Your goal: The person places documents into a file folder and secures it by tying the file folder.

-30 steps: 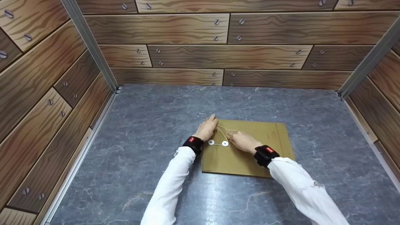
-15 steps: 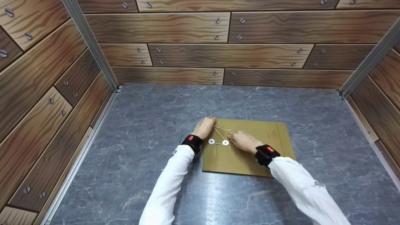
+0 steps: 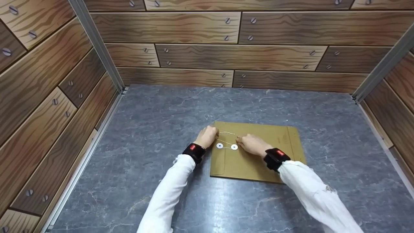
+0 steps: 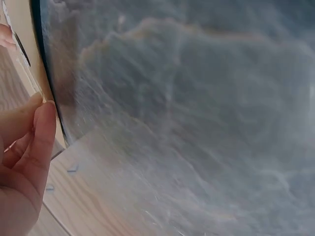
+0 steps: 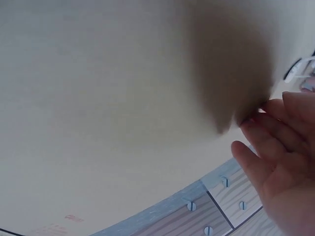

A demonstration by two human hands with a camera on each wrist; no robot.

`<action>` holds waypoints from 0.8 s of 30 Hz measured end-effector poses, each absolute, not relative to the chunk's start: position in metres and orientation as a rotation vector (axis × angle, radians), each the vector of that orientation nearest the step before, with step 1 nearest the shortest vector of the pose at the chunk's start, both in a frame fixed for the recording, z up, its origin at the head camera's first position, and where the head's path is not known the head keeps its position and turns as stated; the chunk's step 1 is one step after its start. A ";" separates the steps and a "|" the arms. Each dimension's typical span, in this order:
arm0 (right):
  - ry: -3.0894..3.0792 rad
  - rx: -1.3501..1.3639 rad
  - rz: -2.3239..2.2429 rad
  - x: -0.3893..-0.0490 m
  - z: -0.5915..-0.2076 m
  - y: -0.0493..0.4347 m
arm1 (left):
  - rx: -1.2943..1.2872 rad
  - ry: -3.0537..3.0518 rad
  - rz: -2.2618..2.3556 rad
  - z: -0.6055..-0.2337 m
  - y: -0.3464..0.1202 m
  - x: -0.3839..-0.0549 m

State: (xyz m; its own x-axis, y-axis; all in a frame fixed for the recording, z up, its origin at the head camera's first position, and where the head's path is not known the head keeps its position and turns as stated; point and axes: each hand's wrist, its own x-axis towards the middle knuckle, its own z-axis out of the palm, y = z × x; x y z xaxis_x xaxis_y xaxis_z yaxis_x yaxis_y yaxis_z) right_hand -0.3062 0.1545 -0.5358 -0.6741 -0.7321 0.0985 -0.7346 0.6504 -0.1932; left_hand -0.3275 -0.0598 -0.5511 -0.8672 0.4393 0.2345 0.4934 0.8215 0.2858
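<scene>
A brown string-tie envelope (image 3: 249,170) lies flat on the grey marbled surface. Two white discs, a left button (image 3: 220,145) and a right button (image 3: 234,147), sit near its left end, joined by thread. My left hand (image 3: 207,136) pinches a thin pale string (image 3: 227,132) at the envelope's left edge; thumb and index tips meet in the left wrist view. From there the string runs back towards the right button. Just right of that button my right hand (image 3: 254,144) rests its fingertips on the envelope, fingers loosely bent, as the right wrist view shows.
Wood-plank-patterned walls enclose the surface: a back wall (image 3: 194,57), a left wall (image 3: 48,106) and a right wall (image 3: 396,103). Grey metal posts stand in the back corners. Faint red print (image 5: 74,218) marks the envelope's far right part.
My left hand has come down and left along the envelope's left edge, drawing the string nearer the left button. My right hand has stayed almost still beside the right button.
</scene>
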 end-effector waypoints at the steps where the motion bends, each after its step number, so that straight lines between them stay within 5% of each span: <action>1: -2.842 1.253 0.356 -0.307 -0.535 0.153 | -0.733 -2.843 -0.506 -0.551 -0.060 -0.328; 24: -2.906 1.431 0.336 -0.320 -0.534 0.120 | -0.786 -2.843 -0.511 -0.543 -0.071 -0.328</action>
